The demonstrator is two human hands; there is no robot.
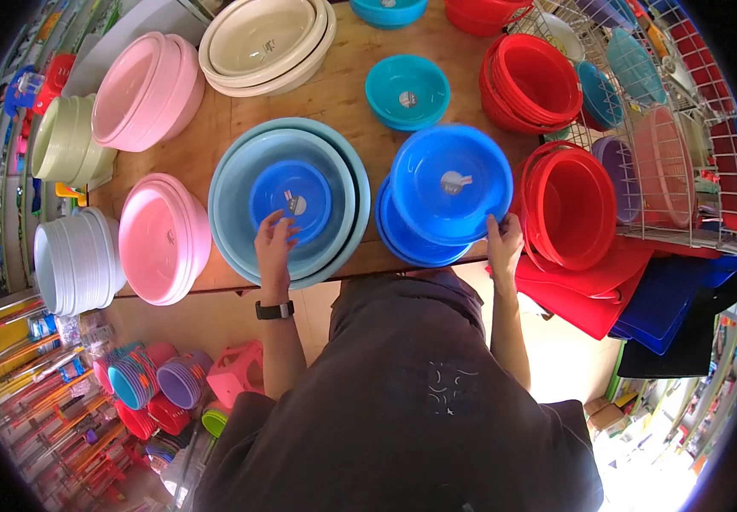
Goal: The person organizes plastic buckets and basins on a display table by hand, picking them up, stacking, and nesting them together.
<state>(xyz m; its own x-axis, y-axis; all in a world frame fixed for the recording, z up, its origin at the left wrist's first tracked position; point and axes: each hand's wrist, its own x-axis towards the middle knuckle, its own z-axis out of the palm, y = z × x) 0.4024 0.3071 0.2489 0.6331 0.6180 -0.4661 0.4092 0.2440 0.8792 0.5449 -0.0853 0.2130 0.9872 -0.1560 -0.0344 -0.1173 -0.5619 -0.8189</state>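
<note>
My left hand (pixel 275 247), below a dark watch, is over the light blue basins (pixel 230 200), its fingers apart at the lower edge of the small blue bowl (pixel 270 189) nested inside them. Nothing shows in its grasp. On the right, my right hand (pixel 505 244) grips the lower right rim of a blue basin (pixel 449 183). This basin is tilted and overlaps another blue basin (pixel 394 235) beneath it. Stickers show inside the small bowl and the upper basin.
Pink basins (pixel 163 239), white basins (pixel 74 260) and cream basins (pixel 266 43) stand left and behind. A teal bowl (pixel 407 90) sits beyond the blue basins. Red basins (pixel 569 205) and a wire rack (pixel 658 171) are at the right.
</note>
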